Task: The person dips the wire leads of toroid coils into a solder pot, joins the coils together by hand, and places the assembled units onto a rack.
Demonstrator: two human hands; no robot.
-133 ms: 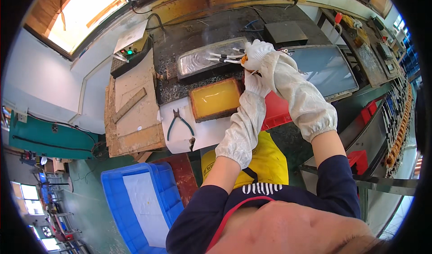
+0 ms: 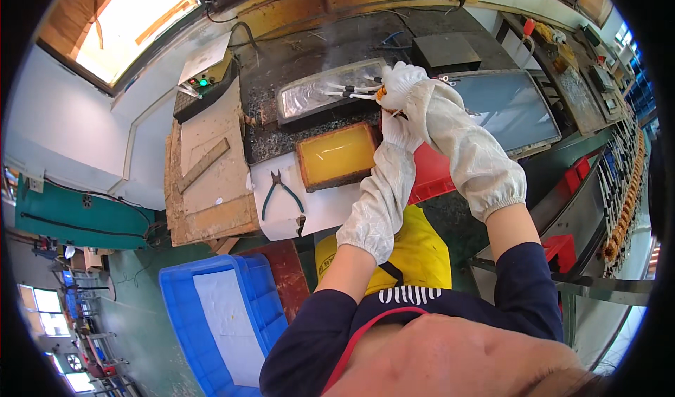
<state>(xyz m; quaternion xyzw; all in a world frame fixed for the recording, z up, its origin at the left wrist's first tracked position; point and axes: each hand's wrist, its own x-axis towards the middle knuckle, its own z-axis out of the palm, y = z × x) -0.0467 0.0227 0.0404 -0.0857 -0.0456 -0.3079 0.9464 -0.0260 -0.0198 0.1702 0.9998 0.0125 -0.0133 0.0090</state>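
Observation:
My right hand [image 2: 403, 81], in a white glove, is closed around an orange-wound coil [image 2: 381, 93]. White-sleeved leads with black bands [image 2: 349, 89] stick out from the coil to the left, over the right part of a long metal pot [image 2: 320, 92] with a shiny silvery surface. Faint smoke hangs above this pot. My left hand [image 2: 395, 124] is just below the right one, close to the coil; its fingers are hidden. Pale sleeve covers reach over both forearms. Nearer to me sits a dark-rimmed tray of yellow liquid [image 2: 336, 155].
Green-handled cutting pliers [image 2: 283, 194] lie on white paper left of the tray. A control box with a green light [image 2: 204, 82] stands far left. A red bin [image 2: 430, 176] is below my hands, a grey-topped panel [image 2: 517, 109] right, a blue crate [image 2: 176, 306] on the lower left.

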